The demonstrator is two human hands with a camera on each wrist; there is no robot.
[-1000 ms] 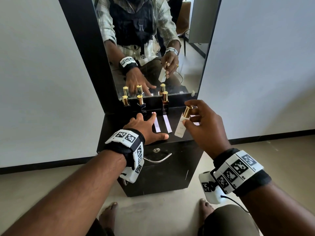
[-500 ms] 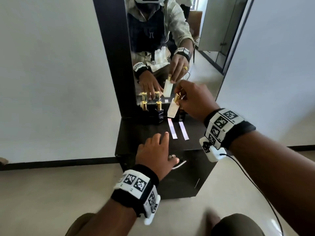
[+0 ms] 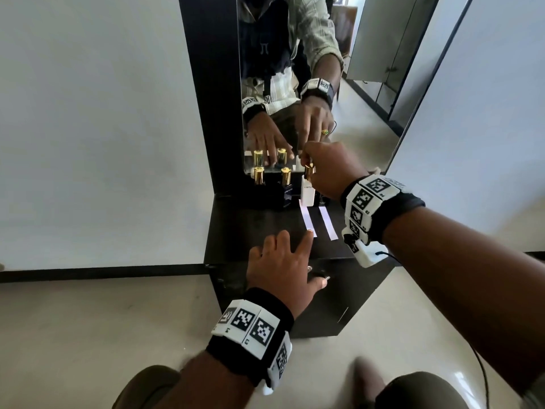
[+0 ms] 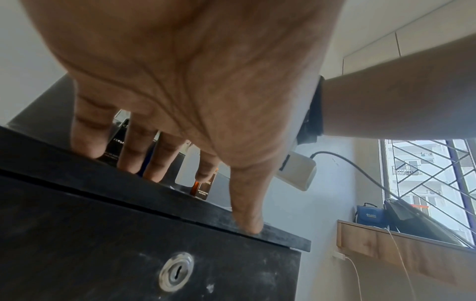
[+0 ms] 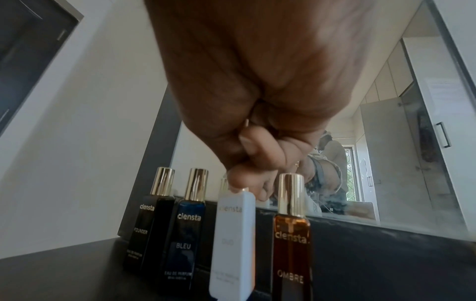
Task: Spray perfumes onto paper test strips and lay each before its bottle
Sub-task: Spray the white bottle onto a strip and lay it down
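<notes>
Standing against a mirror (image 3: pixel 295 84), a black cabinet (image 3: pixel 253 228) bears a row of four slim, gold-capped perfume bottles at the back of its top. Left hand (image 3: pixel 283 264) lies flat near the front edge, fingers spread and holding nothing. Right hand (image 3: pixel 330 169) pinches the cap of the white bottle (image 5: pixel 231 240), between the blue bottle (image 5: pixel 184 240) and amber bottle (image 5: pixel 291 250). Two white strips (image 3: pixel 309 221) lie just before these.
</notes>
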